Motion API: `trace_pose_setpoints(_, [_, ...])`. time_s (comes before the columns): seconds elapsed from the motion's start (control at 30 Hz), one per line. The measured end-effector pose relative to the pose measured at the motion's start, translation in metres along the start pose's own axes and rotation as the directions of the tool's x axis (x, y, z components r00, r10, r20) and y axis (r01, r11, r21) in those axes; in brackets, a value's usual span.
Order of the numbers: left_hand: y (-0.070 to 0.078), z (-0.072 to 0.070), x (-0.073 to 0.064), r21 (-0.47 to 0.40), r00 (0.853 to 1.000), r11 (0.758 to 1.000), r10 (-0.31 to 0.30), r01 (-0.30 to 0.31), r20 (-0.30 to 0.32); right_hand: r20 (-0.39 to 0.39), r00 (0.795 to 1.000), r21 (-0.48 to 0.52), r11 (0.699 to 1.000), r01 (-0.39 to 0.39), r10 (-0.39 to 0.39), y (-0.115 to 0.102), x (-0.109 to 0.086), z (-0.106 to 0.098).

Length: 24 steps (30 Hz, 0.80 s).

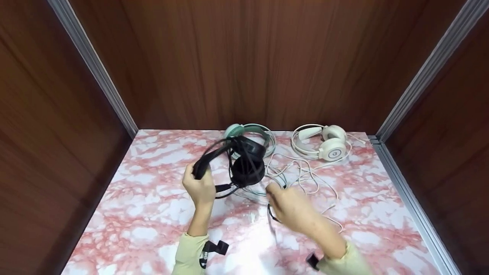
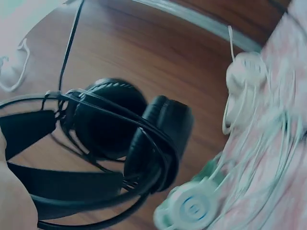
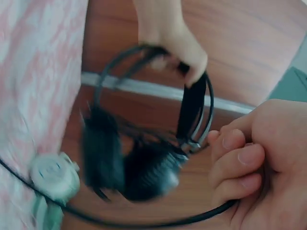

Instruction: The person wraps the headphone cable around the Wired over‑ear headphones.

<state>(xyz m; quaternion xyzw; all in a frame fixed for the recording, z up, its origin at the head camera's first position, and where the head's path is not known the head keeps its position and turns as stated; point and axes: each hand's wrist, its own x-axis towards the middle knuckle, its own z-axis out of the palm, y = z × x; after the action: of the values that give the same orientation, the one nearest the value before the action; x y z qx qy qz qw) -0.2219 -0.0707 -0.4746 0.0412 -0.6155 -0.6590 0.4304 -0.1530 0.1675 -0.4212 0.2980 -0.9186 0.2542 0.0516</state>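
Observation:
My left hand [image 1: 200, 187] grips a pair of black headphones [image 1: 248, 172] by the padded headband, lifted over the table with both ear cups hanging away from the palm. In the left wrist view, the cups [image 2: 160, 134] lie close together, with thin cable strands looped across the band. To the right, my right hand [image 1: 294, 208] has its fingers curled round the black cable [image 3: 144, 224], which runs out of the fist in the right wrist view. Directly behind the black headphones, and partly hidden by them, is a green and white pair [image 1: 233, 130].
White headphones [image 1: 334, 149] lie at the back right of the pink marbled table [image 1: 141, 233]. Their pale cables [image 1: 301, 175] spread in loose tangles towards the right hand. Brown wood-grain panels [image 1: 244, 65] with metal corner strips enclose the back and both sides.

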Motion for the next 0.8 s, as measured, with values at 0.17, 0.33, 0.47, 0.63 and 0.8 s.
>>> trace_pose_setpoints(0.17, [-0.002, -0.009, 0.007, -0.374, 0.948, 0.876, -0.316, 0.304, 0.03, 0.04, 0.998, 0.103, 0.994, 0.036, -0.04, 0.002, -0.013, 0.038])
trace_pose_setpoints(0.33, [-0.003, -0.023, 0.015, -0.691, 0.869, 0.555, -0.434, 0.464, 0.236, 0.048, 0.995, 0.096, 0.992, 0.08, -0.085, 0.023, -0.03, 0.069])
trace_pose_setpoints(0.47, [-0.003, -0.036, 0.024, -0.801, 0.772, 0.194, -0.466, 0.566, 0.433, 0.057, 0.996, 0.076, 0.995, 0.064, -0.069, 0.048, -0.041, 0.084])
trace_pose_setpoints(0.63, [-0.005, -0.048, 0.034, -0.79, 0.729, -0.047, -0.355, 0.612, 0.586, 0.003, 1.0, -0.006, 1.0, 0.006, -0.006, 0.077, -0.049, 0.091])
trace_pose_setpoints(0.8, [-0.008, -0.05, 0.029, -0.747, 0.719, -0.119, -0.211, 0.654, 0.663, 0.031, 0.997, 0.103, 0.992, -0.069, 0.066, 0.095, -0.055, 0.082])
